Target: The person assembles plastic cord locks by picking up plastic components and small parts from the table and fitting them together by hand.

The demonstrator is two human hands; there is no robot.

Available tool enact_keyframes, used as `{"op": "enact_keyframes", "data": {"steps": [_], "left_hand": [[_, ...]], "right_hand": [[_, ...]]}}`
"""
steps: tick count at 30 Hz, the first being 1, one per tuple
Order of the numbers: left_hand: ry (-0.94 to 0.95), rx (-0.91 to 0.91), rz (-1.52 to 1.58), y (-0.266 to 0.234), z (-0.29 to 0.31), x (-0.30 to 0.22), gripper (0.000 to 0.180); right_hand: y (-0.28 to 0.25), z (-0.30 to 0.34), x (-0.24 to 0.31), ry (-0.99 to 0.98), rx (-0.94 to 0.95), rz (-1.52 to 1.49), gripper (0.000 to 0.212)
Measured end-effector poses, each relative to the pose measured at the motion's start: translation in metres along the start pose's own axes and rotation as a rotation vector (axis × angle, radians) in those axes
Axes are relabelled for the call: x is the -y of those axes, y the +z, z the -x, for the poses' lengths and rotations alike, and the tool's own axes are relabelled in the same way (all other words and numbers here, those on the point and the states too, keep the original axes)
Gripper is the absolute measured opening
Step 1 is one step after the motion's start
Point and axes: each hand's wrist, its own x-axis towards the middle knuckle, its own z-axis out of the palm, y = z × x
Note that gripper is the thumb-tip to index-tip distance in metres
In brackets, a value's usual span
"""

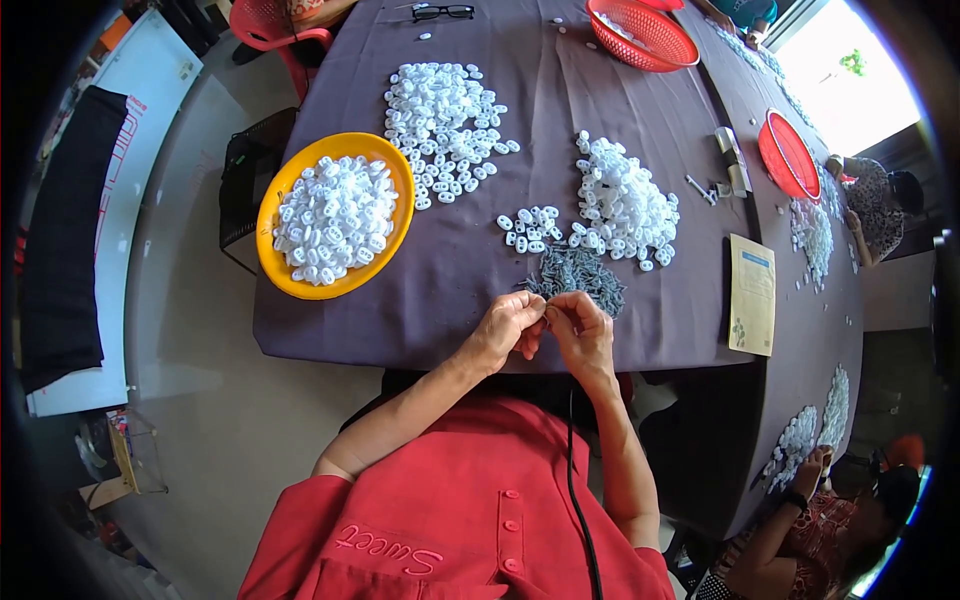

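My left hand [502, 325] and my right hand [583, 338] meet at the table's near edge, thumbs and fingertips pinched together. Whatever small piece sits between them is mostly hidden by the fingers. Right beyond the fingertips lies a heap of small grey screw-like pieces [590, 275]. Behind it spreads a pile of white oval pieces with two holes [622, 200], with a smaller cluster of the same pieces [530, 232] to its left. A yellow bowl [267, 225] at the left is heaped with white pieces. Another white pile [440, 115] lies behind the bowl, farther back.
Folded glasses [443, 12] and a red basket [662, 60] lie at the far side. To the right are a small metal object [700, 190], a tan packet [752, 295] and another red basket [765, 155]. Other people sit along the right. A black cable [577, 480] hangs down my front.
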Motion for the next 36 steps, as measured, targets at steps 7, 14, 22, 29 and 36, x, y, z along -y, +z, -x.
{"op": "enact_keyframes", "data": {"steps": [7,14,22,29,36], "left_hand": [[0.141,-0.005,-0.092,0.005,0.001,0.004,0.023],[0.148,-0.162,-0.232,0.008,0.002,0.002,0.017],[0.095,-0.143,-0.251,0.001,0.000,-0.007,0.018],[0.087,-0.141,-0.214,-0.003,-0.001,-0.001,0.017],[0.051,-0.114,-0.170,0.006,-0.005,-0.012,0.015]], "right_hand": [[-0.003,0.002,-0.009,0.206,0.017,-0.480,0.003],[-0.005,0.004,-0.003,-0.001,-0.048,-0.034,0.004],[-0.004,0.000,0.002,-0.285,-0.037,0.266,0.006],[-0.003,0.000,-0.008,-0.111,0.039,0.099,0.005],[-0.011,-0.005,-0.003,-0.081,0.019,0.069,0.006]]}}
